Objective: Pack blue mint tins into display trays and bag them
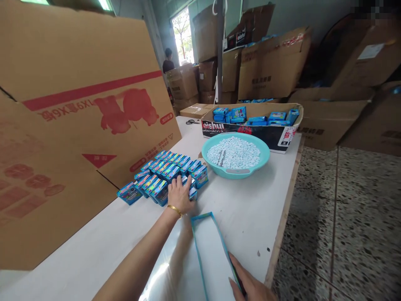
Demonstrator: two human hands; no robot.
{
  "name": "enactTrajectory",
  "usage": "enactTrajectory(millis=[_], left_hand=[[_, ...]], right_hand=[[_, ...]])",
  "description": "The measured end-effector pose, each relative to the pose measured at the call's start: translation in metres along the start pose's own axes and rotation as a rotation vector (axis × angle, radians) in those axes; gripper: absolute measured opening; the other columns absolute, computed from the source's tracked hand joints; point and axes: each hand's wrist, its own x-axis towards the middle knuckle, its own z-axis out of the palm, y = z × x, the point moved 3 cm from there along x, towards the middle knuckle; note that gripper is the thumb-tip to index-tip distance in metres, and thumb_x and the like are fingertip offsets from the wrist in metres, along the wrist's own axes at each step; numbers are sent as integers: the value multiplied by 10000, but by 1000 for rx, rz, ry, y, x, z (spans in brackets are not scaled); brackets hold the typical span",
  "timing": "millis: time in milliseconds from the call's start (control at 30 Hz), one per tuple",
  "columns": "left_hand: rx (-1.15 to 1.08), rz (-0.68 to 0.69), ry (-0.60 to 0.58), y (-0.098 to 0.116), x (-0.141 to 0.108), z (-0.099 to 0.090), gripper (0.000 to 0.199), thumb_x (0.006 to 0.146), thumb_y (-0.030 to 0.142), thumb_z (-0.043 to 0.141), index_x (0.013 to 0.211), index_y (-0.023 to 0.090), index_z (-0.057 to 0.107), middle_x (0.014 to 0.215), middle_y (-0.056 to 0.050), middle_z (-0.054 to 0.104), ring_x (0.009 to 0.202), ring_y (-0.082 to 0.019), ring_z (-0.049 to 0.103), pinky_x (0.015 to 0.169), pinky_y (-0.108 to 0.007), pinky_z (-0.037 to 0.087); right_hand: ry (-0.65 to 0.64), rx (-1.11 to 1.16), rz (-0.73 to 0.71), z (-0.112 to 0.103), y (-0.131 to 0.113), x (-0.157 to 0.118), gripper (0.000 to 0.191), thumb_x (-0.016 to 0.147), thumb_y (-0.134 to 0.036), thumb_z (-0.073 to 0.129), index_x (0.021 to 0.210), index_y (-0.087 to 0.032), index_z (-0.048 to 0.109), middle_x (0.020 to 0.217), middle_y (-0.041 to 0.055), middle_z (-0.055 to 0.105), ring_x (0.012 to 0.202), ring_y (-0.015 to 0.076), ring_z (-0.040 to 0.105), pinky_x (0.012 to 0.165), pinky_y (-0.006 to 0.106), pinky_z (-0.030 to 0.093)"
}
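Observation:
My left hand (180,195), with a gold bangle at the wrist, reaches over the near right end of a cluster of small blue printed packs (169,171). Its fingers curl around a few of them, and the palm side is hidden. Those packs stand in close rows on the white table. At the lower edge, my right hand (247,280) grips the right side of a long, shallow open box (210,251) with blue edges and a white inside. No packs show in the visible part of this box.
A turquoise basin (235,173) holds many small pale pieces. Behind it stands a black carton (244,136) with more blue packs, and scissors (192,122) lie beside that. A large cardboard box (72,138) walls off the left. Stacked cartons (269,71) and a person (168,62) are farther back.

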Motion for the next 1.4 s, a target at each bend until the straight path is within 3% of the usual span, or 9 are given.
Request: enactTrajectory(millis=[300, 533, 667, 767, 967, 1067, 1167, 1267, 1400], left_hand=[[-90, -58, -93, -11, 19, -9, 1039, 546, 462, 706, 1451, 247, 243, 1224, -164, 466, 1117, -377, 448, 961, -566, 286], [-515, 73, 336, -20, -40, -64, 1041, 599, 496, 733, 1449, 214, 202, 1308, -137, 397, 1220, -340, 393, 1017, -493, 325], [-749, 221, 131, -2, -87, -66, 1047, 649, 488, 728, 1460, 246, 111, 1383, -123, 346, 1260, -316, 384, 1034, -478, 344], [-690, 300, -35, 14, -109, -56, 1022, 616, 406, 750, 1448, 245, 179, 1334, -129, 375, 1222, -321, 406, 1014, -491, 370], [-462, 389, -199, 33, -107, -62, 969, 543, 370, 747, 1409, 238, 331, 1268, -137, 415, 1135, -333, 439, 962, -489, 408], [-422, 427, -255, 34, -101, -65, 968, 546, 388, 743, 1414, 261, 335, 1278, -131, 421, 1158, -338, 430, 982, -487, 393], [-388, 472, -287, 31, -101, -60, 970, 575, 413, 726, 1433, 281, 295, 1298, -129, 429, 1210, -355, 405, 1039, -559, 309], [-366, 477, -269, 25, -108, -48, 1031, 583, 389, 719, 1466, 272, 200, 1401, -141, 362, 1297, -377, 334, 1070, -596, 253], [-349, 487, -172, 27, -122, -35, 1042, 620, 352, 686, 1482, 224, 114, 1540, -139, 135, 1404, -386, 133, 1093, -546, 282]], right_hand=[[-31, -115, -108, -5, -8, 7, 530, 906, -217, 342, 1435, -218, 345, 1314, 51, 558, 1030, 222, 653, 770, 297, 566], [-106, -309, 52, -19, -34, 9, 611, 829, -108, 379, 1436, -158, 340, 993, 109, 723, 792, 237, 698, 684, 318, 550], [-147, -327, 118, -23, -41, 10, 609, 836, -95, 379, 1440, -150, 328, 907, 105, 730, 768, 229, 693, 675, 300, 523], [-148, -328, 155, -22, -42, 10, 612, 846, -90, 362, 1452, -144, 295, 937, 116, 724, 776, 229, 690, 677, 297, 504], [-147, -306, 162, -17, -50, 7, 642, 841, -100, 365, 1470, -141, 241, 849, 112, 718, 733, 248, 679, 626, 303, 467], [-170, -264, 158, -23, -51, 8, 739, 812, -88, 370, 1494, -132, 90, 800, 96, 712, 692, 246, 671, 607, 303, 457], [-195, -160, 77, -33, -52, 17, 871, 761, -96, 419, 1490, -174, -52, 988, 97, 697, 772, 230, 668, 654, 298, 468], [-216, -93, -48, -40, -52, 29, 890, 748, -95, 424, 1490, -248, -42, 1189, 92, 618, 881, 221, 651, 724, 305, 473], [-267, -115, -48, -38, -52, 38, 821, 766, -90, 405, 1497, -232, 57, 1196, 97, 616, 950, 237, 636, 777, 321, 469]])
